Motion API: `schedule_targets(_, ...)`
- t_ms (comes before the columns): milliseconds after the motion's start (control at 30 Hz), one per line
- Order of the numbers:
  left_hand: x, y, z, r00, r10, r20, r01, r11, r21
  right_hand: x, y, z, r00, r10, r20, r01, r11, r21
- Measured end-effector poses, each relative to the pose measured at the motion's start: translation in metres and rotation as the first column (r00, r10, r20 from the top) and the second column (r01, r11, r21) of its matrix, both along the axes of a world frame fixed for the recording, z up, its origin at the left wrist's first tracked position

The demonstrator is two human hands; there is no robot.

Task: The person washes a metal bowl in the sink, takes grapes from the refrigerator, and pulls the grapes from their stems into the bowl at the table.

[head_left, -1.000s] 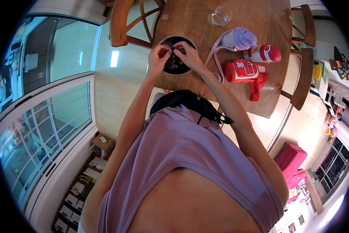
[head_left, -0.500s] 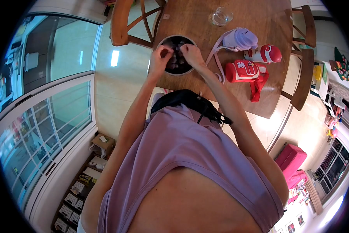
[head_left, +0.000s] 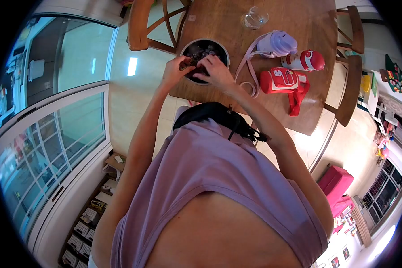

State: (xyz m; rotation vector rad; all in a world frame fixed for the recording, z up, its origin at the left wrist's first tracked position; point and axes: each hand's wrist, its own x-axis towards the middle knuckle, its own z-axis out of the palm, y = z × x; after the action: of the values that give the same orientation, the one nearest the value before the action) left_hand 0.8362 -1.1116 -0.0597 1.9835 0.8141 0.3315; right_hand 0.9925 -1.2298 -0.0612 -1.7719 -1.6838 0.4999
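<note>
A round bowl [head_left: 228, 57] with a pale rim and dark inside stands near the table's front left corner. Dark, round fruits that look like grapes [head_left: 208, 50] lie in it. My left hand [head_left: 175, 71] is at the bowl's left near rim, thumb and fingers curled together around something small and brownish that I cannot make out. Over the near right part of the bowl, my right hand [head_left: 216, 73] has its fingers bent and its thumb apart from them. Its fingertips come close to the left hand's, and nothing shows clearly between them.
On the wooden table [head_left: 218, 22], a clear glass [head_left: 256, 18] stands at the back. Right of the bowl are a lilac bottle [head_left: 277, 43] with a strap, a red-and-white bottle [head_left: 303, 60] and a red bottle in a carrier [head_left: 281, 81]. Wooden chairs [head_left: 138, 27] flank the table.
Both hands have moved toward the near side of the bowl. The right hand has come down and its fingers have spread, so more fruit shows at the far side.
</note>
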Motion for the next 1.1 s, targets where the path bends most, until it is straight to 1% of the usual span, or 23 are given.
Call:
schedule_targets(33,0.0,0.0,-0.002,1.0,0.003,-0.002,-0.003,0.999,-0.036,-0.005,0.0,0.001,0.999,0.035,-0.005,-0.034,0.999,0.029)
schedule_targets(67,0.0,-0.001,-0.004,1.0,0.004,-0.001,-0.004,0.999,-0.036,-0.007,0.001,-0.001,0.999,0.035,-0.003,-0.035,0.999,0.029)
schedule_targets(133,0.0,0.0,-0.006,0.998,0.021,-0.053,-0.028,0.989,-0.147,-0.013,0.002,-0.004,0.999,-0.015,0.033,0.016,1.0,-0.016)
schedule_targets(167,-0.001,0.0,-0.006,0.998,0.025,-0.054,-0.032,0.989,-0.145,-0.014,0.002,-0.004,0.999,-0.011,0.031,0.012,1.0,-0.014)
schedule_targets(267,0.003,0.0,-0.001,0.998,0.037,-0.053,-0.046,0.985,-0.166,-0.011,0.0,0.0,1.0,-0.016,-0.008,0.016,1.0,0.001)
schedule_targets(333,0.004,-0.001,0.004,0.994,0.094,-0.047,-0.104,0.952,-0.288,-0.009,0.001,0.008,0.995,-0.045,-0.083,0.046,0.999,0.009)
schedule_targets(367,0.006,-0.002,0.003,0.994,0.097,-0.045,-0.106,0.952,-0.287,-0.007,0.002,0.014,0.996,-0.042,-0.082,0.043,0.999,0.01)
schedule_targets(433,0.013,-0.007,0.002,0.951,0.299,0.078,-0.243,0.88,-0.407,-0.005,0.003,0.023,0.996,-0.086,0.028,0.084,0.994,0.068)
schedule_targets(467,0.016,-0.01,0.002,0.951,0.3,0.079,-0.244,0.88,-0.407,-0.004,0.004,0.022,0.996,-0.085,0.029,0.082,0.994,0.069)
schedule_targets(533,0.021,-0.013,0.0,0.936,0.34,0.093,-0.273,0.866,-0.419,-0.002,0.009,0.022,0.973,-0.122,0.194,0.109,0.991,0.074)
schedule_targets(567,0.022,-0.014,-0.006,0.936,0.34,0.094,-0.273,0.866,-0.418,-0.001,0.01,0.023,0.973,-0.122,0.194,0.109,0.991,0.075)
schedule_targets(633,0.026,-0.017,-0.015,0.891,0.412,0.192,-0.34,0.884,-0.32,0.001,0.01,0.025,0.949,-0.119,0.293,0.143,0.988,-0.061)
schedule_targets(667,0.027,-0.017,-0.015,0.89,0.412,0.193,-0.34,0.884,-0.32,0.002,0.01,0.025,0.948,-0.119,0.294,0.143,0.988,-0.06)
schedule_targets(733,0.027,-0.021,-0.009,0.92,0.364,0.143,-0.326,0.916,-0.235,0.004,0.011,0.024,0.955,-0.107,0.277,0.158,0.973,-0.169)
schedule_targets(767,0.027,-0.022,-0.004,0.92,0.366,0.142,-0.328,0.915,-0.234,0.004,0.011,0.025,0.955,-0.105,0.276,0.155,0.973,-0.169)
schedule_targets(833,0.028,-0.025,0.003,0.928,0.36,0.101,-0.328,0.913,-0.243,0.007,0.012,0.026,0.97,-0.227,0.086,0.243,0.908,-0.341)
schedule_targets(867,0.025,-0.024,0.0,0.927,0.362,0.1,-0.33,0.912,-0.244,0.012,0.012,0.022,0.971,-0.225,0.086,0.241,0.908,-0.342)
schedule_targets(933,0.018,-0.019,-0.003,0.895,0.428,0.13,-0.348,0.849,-0.397,0.026,0.01,0.019,0.928,-0.347,-0.14,0.248,0.851,-0.463)
schedule_targets(967,0.015,-0.018,-0.004,0.894,0.429,0.13,-0.349,0.848,-0.398,0.032,0.007,0.021,0.942,-0.299,-0.152,0.211,0.881,-0.423)
schedule_targets(1000,0.012,-0.017,-0.005,0.904,0.406,0.136,-0.304,0.832,-0.463,0.032,0.006,0.021,0.943,-0.298,-0.15,0.211,0.881,-0.424)
schedule_targets(1033,0.01,-0.016,-0.005,0.913,0.382,0.144,-0.257,0.811,-0.525,0.033,0.005,0.021,0.966,-0.233,-0.113,0.161,0.882,-0.442)
schedule_targets(1067,0.009,-0.017,-0.006,0.913,0.381,0.145,-0.255,0.811,-0.526,0.033,0.005,0.021,0.983,-0.167,-0.078,0.113,0.88,-0.461)
schedule_targets(1100,0.009,-0.018,-0.007,0.924,0.355,0.14,-0.245,0.833,-0.497,0.031,0.004,0.019,0.983,-0.168,-0.076,0.116,0.881,-0.459)
